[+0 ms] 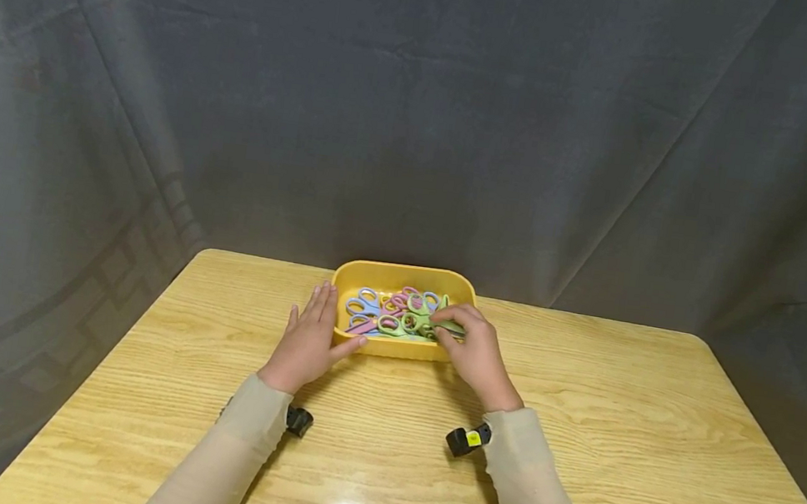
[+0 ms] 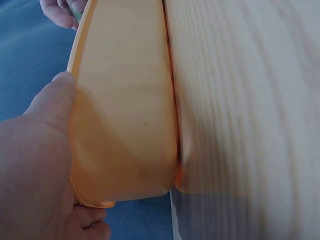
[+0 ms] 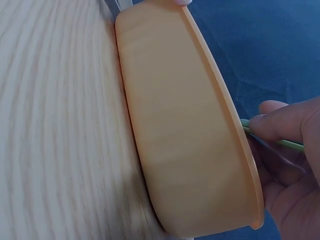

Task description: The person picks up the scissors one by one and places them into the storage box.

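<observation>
A yellow plastic bin (image 1: pixel 397 350) filled with children's scissors stands near the table's far edge. My left hand (image 1: pixel 307 341) rests against the bin's left front corner, its fingers straight along the left side and its thumb on the front rim. Over the bin's right end, my right hand (image 1: pixel 478 360) pinches a pair of green scissors (image 1: pixel 416 323) between thumb and fingers. In the right wrist view a strip of the green scissors (image 3: pixel 291 145) shows between the fingers, above the rim. Blue scissors (image 1: pixel 365 304) and pink scissors (image 1: pixel 362 327) lie in the bin's left part.
The wooden table (image 1: pixel 614 446) extends to both sides of the bin and toward me. A dark grey curtain (image 1: pixel 420 119) hangs right behind the table's far edge. Black wrist cameras (image 1: pixel 462 442) sit at both wrists, above the tabletop.
</observation>
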